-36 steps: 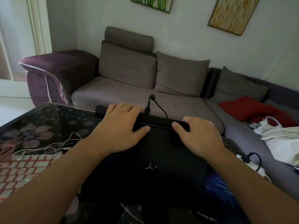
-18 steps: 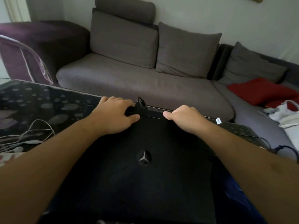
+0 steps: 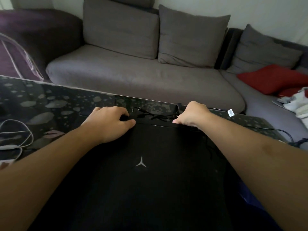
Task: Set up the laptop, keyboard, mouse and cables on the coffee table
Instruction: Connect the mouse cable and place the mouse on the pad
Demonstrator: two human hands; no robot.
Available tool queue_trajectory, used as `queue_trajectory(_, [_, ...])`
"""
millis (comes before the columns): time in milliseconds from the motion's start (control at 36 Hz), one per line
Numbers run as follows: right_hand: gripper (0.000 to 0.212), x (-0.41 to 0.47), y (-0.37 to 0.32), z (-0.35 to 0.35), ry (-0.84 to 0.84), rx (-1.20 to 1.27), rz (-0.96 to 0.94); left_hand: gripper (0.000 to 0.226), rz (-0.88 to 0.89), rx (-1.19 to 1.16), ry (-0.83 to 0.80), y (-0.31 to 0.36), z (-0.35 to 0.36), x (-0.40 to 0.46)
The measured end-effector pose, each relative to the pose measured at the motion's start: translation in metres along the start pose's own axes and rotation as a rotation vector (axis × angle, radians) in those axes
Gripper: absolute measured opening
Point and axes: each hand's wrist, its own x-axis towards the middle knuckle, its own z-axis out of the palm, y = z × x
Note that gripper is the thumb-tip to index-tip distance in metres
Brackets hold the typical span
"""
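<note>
A closed black laptop [image 3: 141, 180] with a silver three-pointed logo lies flat on the dark glass coffee table [image 3: 50, 104]. My left hand [image 3: 110, 122] grips its far rear edge at the left, thumb on the lid and fingers curled over the back. My right hand [image 3: 191, 115] grips the same rear edge further right. A thin black cable [image 3: 153, 116] lies tangled on the table just behind the laptop, between my hands. Another black cable [image 3: 266, 130] with a white tag runs off to the right.
White cables [image 3: 18, 139] lie on the table's left side. A grey sofa [image 3: 141, 77] stands just beyond the table's far edge, with a purple armrest [image 3: 33, 39] at left, a red cushion [image 3: 273, 77] and white clothes [image 3: 298, 102] at right.
The view has tilted down and moved closer. The laptop now lies flat, and the cable that stood up behind it lies on the table. Both hands stay on the rear edge.
</note>
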Motion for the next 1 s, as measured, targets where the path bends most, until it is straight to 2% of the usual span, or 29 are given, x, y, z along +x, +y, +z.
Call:
queue_trajectory(83, [0.041, 0.005, -0.008, -0.004, -0.171, -0.077, 0.025, 0.048, -0.011, -0.009, -0.004, 0.0, 0.002, -0.001])
queue_trajectory(194, [0.027, 0.012, -0.011, -0.004, -0.167, 0.0, -0.046, 0.044, -0.014, -0.028, -0.001, -0.001, 0.004, 0.0])
queue_trajectory(250, [0.019, 0.007, -0.016, -0.004, -0.201, -0.077, -0.054, 0.043, -0.017, -0.036, 0.011, -0.002, 0.004, 0.0])
queue_trajectory(306, [0.014, 0.002, -0.019, -0.005, -0.104, -0.163, -0.091, 0.042, -0.02, -0.037, 0.019, -0.003, 0.003, 0.001])
queue_trajectory(445, [0.01, -0.002, -0.018, -0.014, 0.302, -0.342, -0.257, 0.041, -0.011, -0.048, 0.03, -0.003, 0.003, 0.001])
queue_trajectory(528, [0.018, 0.003, -0.021, -0.02, 0.488, -0.362, -0.387, 0.042, -0.008, -0.045, 0.037, -0.002, 0.001, 0.0])
queue_trajectory(583, [0.021, 0.005, -0.024, -0.023, 0.548, -0.314, -0.439, 0.042, -0.008, -0.045, 0.035, -0.002, 0.001, -0.001])
queue_trajectory(639, [0.028, 0.006, -0.028, -0.023, 0.49, -0.214, -0.466, 0.042, -0.012, -0.046, 0.018, -0.002, 0.002, -0.001])
queue_trajectory(750, [0.06, 0.009, -0.023, -0.02, 0.268, -0.102, -0.569, 0.042, -0.015, -0.045, -0.004, -0.003, 0.005, 0.0])
queue_trajectory(834, [0.075, 0.012, -0.012, -0.025, 0.219, -0.059, -0.557, 0.043, -0.015, -0.047, -0.007, -0.004, 0.005, 0.001])
queue_trajectory(917, [0.099, 0.012, -0.001, -0.027, 0.083, -0.094, -0.517, 0.042, 0.0, -0.043, 0.013, -0.005, 0.007, 0.001])
queue_trajectory(1000, [0.099, 0.009, 0.012, -0.018, -0.008, -0.073, -0.481, 0.037, 0.02, -0.057, 0.037, -0.008, 0.011, 0.004])
